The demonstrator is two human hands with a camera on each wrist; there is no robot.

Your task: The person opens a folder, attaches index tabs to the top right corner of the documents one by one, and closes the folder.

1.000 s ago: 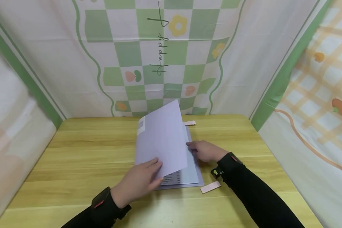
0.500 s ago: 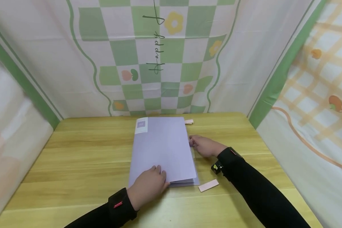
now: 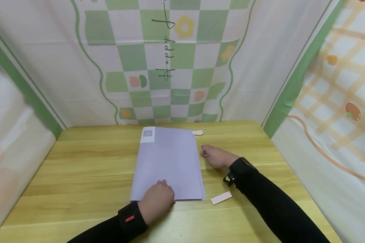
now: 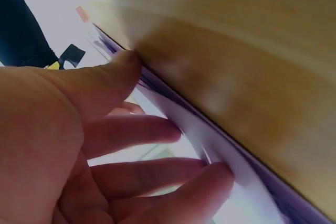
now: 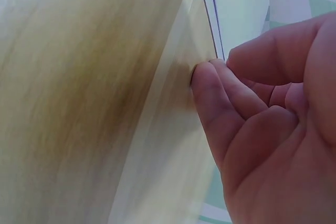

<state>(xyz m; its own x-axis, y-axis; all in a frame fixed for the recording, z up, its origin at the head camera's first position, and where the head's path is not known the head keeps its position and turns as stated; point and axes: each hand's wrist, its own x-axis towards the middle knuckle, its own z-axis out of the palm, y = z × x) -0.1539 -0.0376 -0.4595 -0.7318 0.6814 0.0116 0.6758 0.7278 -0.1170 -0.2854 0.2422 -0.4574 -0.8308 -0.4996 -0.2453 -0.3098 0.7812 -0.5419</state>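
A pale purple folder (image 3: 170, 165) with a white label at its far left corner lies closed on the table. My left hand (image 3: 157, 198) rests at its near edge. In the left wrist view the thumb (image 4: 118, 74) lies along that edge, and the fairly straight fingers (image 4: 210, 182) touch the cover. Just beyond the folder's right edge is my right hand (image 3: 215, 156), its fingers loosely curled. The right wrist view shows those fingertips close to the folder's edge (image 5: 210, 11), with nothing visibly held between them.
A pink strip (image 3: 221, 197) lies on the wooden table (image 3: 88, 175) right of the folder's near corner. More pale pink strips (image 3: 197, 132) lie by its far right corner. Patterned cloth (image 3: 182, 67) hangs behind the table and at both sides.
The folder's cover, raised over a printed sheet earlier, has come down flat. The folder has shifted a little left, and its right edge has come away from my right hand.
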